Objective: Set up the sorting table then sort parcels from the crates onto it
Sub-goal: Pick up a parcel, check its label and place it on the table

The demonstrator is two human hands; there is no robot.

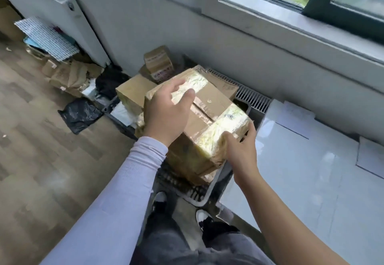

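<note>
Cardboard, taped and glossy: I see 1 brown parcel (205, 123) held up in both hands above a dark crate (182, 190); my left hand (168, 111) lies over its top left corner, fingers spread along the shiny tape and curled on the edge, gripping it; my right hand (241, 150) clasps the near right corner, thumb on top and fingers wrapped under the side. A white table (301, 171) stands just to the right of the parcel, with sheets of white paper (295, 117) lying on its far part. Behind the parcel, more cardboard boxes (133, 94) are piled by the wall; a black plastic bag (81, 115) lies on the wooden floor (31, 140) to the left.
</note>
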